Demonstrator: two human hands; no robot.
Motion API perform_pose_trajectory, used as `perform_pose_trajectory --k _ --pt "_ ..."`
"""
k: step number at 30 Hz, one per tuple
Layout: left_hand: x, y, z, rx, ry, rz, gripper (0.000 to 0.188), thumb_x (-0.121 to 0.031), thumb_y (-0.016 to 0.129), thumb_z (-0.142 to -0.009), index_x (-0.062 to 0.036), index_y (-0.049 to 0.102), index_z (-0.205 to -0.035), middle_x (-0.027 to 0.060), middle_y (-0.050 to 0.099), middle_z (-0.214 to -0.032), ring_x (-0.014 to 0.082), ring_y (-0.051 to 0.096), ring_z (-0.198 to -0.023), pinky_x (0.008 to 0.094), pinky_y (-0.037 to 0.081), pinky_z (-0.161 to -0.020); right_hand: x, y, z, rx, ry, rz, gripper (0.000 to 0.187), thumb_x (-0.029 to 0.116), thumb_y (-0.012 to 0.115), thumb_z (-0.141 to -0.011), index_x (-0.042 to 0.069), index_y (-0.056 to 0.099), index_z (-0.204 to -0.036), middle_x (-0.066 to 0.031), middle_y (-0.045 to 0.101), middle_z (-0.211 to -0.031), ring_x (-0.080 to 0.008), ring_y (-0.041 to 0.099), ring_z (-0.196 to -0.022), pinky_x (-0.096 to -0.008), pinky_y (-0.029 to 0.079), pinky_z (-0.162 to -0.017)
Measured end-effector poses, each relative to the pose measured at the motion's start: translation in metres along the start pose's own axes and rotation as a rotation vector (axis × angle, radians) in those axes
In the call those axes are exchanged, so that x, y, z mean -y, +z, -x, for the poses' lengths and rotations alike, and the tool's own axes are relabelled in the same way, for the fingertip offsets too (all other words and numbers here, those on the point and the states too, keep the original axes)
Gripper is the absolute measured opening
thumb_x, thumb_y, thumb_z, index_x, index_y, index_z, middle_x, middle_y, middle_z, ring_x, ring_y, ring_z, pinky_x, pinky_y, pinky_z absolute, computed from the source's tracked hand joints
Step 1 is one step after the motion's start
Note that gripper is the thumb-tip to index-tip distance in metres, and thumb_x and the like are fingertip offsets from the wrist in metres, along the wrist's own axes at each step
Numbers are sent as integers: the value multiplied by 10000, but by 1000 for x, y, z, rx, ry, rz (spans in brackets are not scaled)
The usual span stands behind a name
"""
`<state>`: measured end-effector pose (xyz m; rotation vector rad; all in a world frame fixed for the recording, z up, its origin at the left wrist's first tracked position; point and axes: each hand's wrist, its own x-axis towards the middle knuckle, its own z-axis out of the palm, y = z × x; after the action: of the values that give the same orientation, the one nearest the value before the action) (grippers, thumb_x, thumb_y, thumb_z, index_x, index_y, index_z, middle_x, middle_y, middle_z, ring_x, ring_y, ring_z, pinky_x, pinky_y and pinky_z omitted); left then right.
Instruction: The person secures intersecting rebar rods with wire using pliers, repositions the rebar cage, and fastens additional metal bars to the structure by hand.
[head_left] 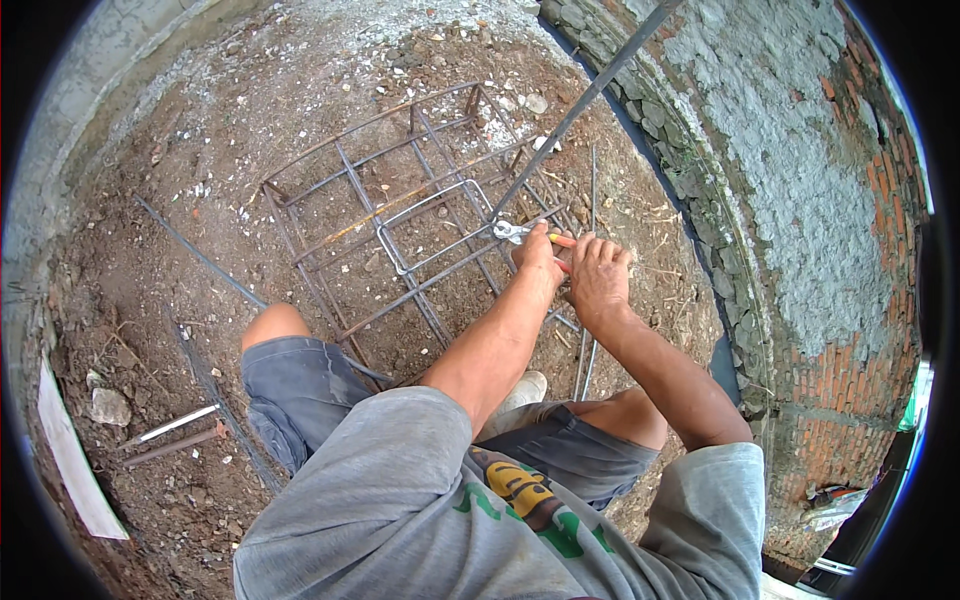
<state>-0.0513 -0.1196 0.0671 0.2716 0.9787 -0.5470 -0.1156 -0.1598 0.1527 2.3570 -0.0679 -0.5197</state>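
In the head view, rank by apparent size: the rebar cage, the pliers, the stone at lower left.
1. rebar cage, by far the largest.
2. stone.
3. pliers, mostly hidden by the left hand, so unsure against the stone.

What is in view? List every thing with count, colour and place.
rebar cage: one, rusty brown, lying on the dirt at centre
pliers: one, steel jaws with orange handles, at the cage's right side
long rod: one, grey, slanting up from the pliers
loose bars: a few, grey and rusty, on the dirt at lower left
brick wall: one, red with grey mortar, right
left hand: on the pliers
right hand: beside it, by the handles
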Motion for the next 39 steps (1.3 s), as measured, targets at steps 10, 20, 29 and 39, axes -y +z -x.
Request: perform_pose_trajectory --k 10,20,29,39 --pt "7 -17 15 212 9 -261 482 -496 579 -857 -17 569 -800 129 620 -700 239 596 -560 365 502 -527 -57 -29 -54 523 -255 -606 353 308 662 -773 -40 651 -714 -196 655 -710 -262 646 -584 -359 544 -534" --pt "-2 -26 1 195 -33 -2 301 -367 688 -815 -90 574 -850 37 600 -732 184 608 -669 355 559 -662 -50 -15 -27 893 -148 -1344 400 304 697 -787 -45 622 -967 -179 651 -734 -285 642 -584 -385 536 -521" --pt "1 -7 -7 87 0 13 271 -272 642 -869 -68 505 -755 48 553 -684 181 576 -601 330 543 -565 -17 -7 13 -241 -155 -201 337 203 506 -863 -12 503 -1122 -130 591 -975 -325 625 -861 -448 509 -723" --pt "0 -16 4 95 62 -120 667 -642 703 -676 -78 517 -979 55 465 -998 158 455 -972 383 366 -893 -71 -42 -55 952 -81 -1239 224 261 590 -805 45 652 -801 -88 642 -642 -147 562 -465 -242 316 -373"
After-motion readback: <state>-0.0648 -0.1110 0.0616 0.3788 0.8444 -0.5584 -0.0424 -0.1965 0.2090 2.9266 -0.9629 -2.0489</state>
